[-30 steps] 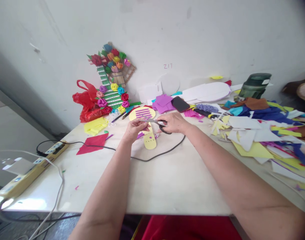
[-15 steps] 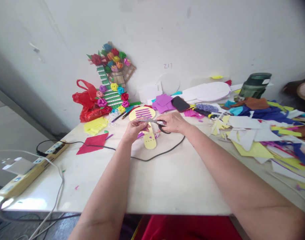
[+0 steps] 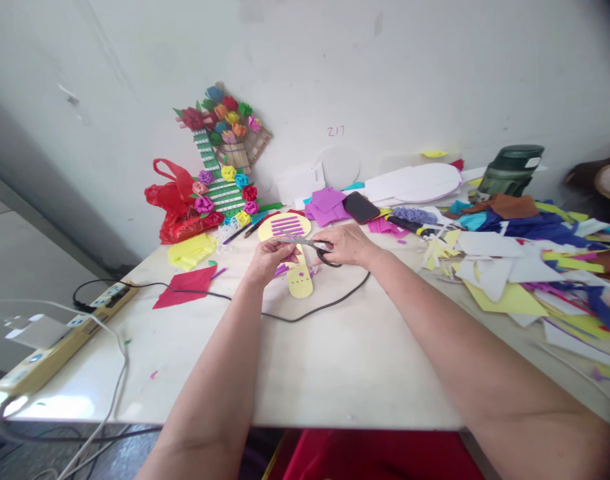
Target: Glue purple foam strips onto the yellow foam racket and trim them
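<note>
In my right hand (image 3: pixel 347 244) I grip black-handled scissors (image 3: pixel 305 241), with the blades pointing left over a yellow paper shape. My left hand (image 3: pixel 271 259) is closed in a pinch just by the blade tips. What sits between those fingers is too small to make out, though purple bits show close by. Below both hands lies the yellow paddle-shaped paper (image 3: pixel 301 287), with purple strips (image 3: pixel 287 225) across its round head and small marks on its handle end.
A black cable (image 3: pixel 315 312) curves across the table from a power strip (image 3: pixel 79 327). Red paper (image 3: pixel 185 288) lies left. Behind stand paper-flower crafts (image 3: pixel 225 180) and a red bag (image 3: pixel 172 207). Purple sheets (image 3: pixel 327 205), a phone-like dark object (image 3: pixel 361 208), scraps (image 3: pixel 505 267) and a green bottle (image 3: pixel 509 172) are right.
</note>
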The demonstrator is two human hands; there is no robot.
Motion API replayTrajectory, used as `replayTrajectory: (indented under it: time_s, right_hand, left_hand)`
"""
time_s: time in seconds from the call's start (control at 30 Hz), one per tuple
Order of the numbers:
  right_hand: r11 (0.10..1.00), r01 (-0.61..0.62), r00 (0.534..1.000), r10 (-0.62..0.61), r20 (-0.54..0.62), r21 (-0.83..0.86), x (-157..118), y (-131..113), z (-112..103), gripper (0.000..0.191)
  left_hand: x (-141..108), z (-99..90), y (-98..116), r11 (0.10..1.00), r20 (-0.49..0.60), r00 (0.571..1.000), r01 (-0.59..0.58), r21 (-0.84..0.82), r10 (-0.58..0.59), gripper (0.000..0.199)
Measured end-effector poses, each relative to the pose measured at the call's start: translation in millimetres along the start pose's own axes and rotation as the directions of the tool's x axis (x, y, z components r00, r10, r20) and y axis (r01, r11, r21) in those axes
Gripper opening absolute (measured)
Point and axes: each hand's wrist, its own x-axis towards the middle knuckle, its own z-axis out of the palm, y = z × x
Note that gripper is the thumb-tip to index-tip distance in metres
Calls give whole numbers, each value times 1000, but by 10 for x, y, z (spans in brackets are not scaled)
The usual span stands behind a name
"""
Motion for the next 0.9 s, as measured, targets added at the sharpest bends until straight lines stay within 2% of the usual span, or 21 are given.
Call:
replayTrajectory:
  time_s: [0.47,0.9]
  right_hand:
    - [997,-59,997,57,54,42,6,-10,-8,41]
    - [995,-103,993,102,63,17,24,-7,5,30]
  left_hand:
    - [1,-23,-13,1000,8,1000,15,23,-15,20]
    - [-12,18,22,999,-41,998,41,7,-40,25]
